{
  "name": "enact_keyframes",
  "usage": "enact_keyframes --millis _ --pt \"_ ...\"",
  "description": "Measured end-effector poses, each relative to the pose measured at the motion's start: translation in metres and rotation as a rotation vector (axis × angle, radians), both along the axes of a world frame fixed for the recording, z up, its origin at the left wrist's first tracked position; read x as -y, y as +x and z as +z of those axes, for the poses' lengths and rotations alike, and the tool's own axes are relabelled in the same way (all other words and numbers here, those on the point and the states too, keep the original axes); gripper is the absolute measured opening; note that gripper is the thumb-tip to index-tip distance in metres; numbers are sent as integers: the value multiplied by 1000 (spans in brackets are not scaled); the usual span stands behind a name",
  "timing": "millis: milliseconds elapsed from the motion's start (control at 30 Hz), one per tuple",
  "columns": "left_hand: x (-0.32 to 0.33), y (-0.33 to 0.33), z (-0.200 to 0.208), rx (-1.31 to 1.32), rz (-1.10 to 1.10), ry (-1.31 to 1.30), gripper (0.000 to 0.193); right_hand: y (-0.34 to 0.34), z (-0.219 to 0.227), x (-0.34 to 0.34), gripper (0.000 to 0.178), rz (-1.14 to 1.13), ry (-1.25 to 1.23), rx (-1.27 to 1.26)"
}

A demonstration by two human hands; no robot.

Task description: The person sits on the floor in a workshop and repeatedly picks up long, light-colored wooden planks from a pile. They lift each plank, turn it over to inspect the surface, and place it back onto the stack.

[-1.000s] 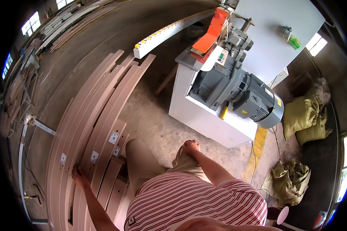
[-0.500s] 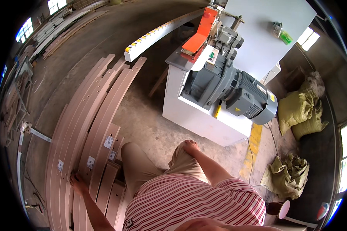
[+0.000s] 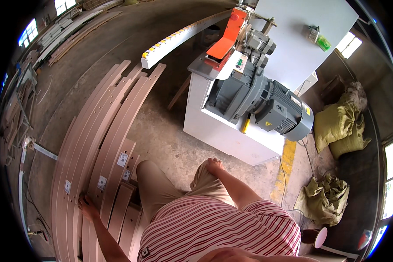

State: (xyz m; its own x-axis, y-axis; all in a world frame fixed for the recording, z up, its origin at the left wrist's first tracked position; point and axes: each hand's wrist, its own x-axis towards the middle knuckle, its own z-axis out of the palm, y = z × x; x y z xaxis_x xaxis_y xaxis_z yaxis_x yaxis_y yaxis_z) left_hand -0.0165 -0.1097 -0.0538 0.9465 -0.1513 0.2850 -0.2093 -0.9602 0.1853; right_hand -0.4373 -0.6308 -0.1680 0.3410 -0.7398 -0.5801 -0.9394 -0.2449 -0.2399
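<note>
My left hand (image 3: pixel 88 208) rests on a stack of long pinkish-brown planks (image 3: pixel 86 144), its fingers apart over the edge of one board. The planks have drilled holes, and several carry white printed labels (image 3: pixel 101 182). Near the hand, shorter boards (image 3: pixel 129 227) of the same colour lie beside my left leg. My right hand (image 3: pixel 215 166) lies on my right knee, fingers stretched over the trouser cloth, with nothing visible in it. The fingertips of both hands are only partly clear.
A white machine (image 3: pixel 222 139) with a large grey motor (image 3: pixel 279 107) and an orange guard (image 3: pixel 225 41) stands ahead. A roller conveyor rail (image 3: pixel 179 39) reaches out to its left. Yellow-green sacks (image 3: pixel 338 124) sit at right, a cable (image 3: pixel 284 183) on the floor.
</note>
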Motion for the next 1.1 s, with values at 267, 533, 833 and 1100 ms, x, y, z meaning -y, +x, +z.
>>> enact_keyframes --millis 267,533,833,1100 --pt "2 0 2 -26 34 22 44 -2 1 0 50 11 -1 23" --pt "3 -1 3 -16 35 15 41 0 13 -2 54 26 6 11" --pt "2 -2 3 24 21 14 41 0 18 -3 62 41 7 16" --pt "4 -1 6 -27 40 41 42 -3 9 -3 63 37 -9 11"
